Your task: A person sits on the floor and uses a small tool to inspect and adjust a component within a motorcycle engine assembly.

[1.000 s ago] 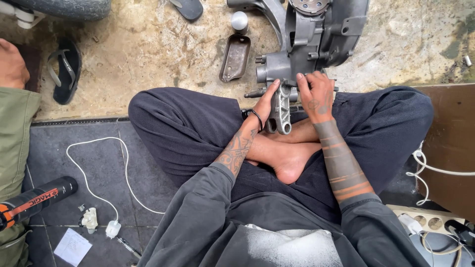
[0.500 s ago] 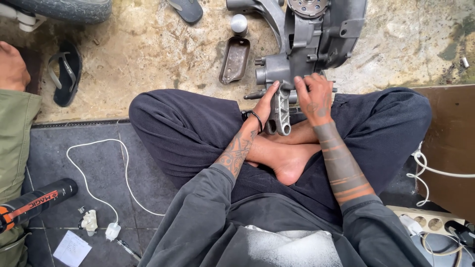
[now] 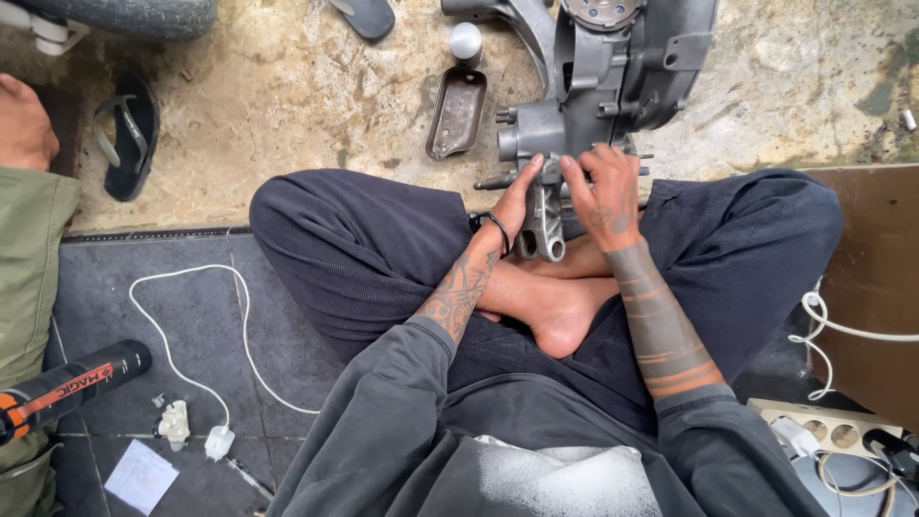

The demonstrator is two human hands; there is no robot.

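I see my left hand [image 3: 522, 199] and right hand [image 3: 601, 187] both clasping the ribbed grey cast-metal bracket [image 3: 544, 222] against the engine casing [image 3: 613, 67]

Grey metal engine casing [image 3: 613, 77]. Beside it, rusty brown oval tray [image 3: 457, 112]. Below it, dark navy trousers [image 3: 383, 249]; black-banded tattooed forearm [image 3: 661, 325].

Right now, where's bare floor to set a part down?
Free: stone floor between the sandal and the metal cover; dark tiles left of the white cable. Crowded: around the engine casing, where both hands work.
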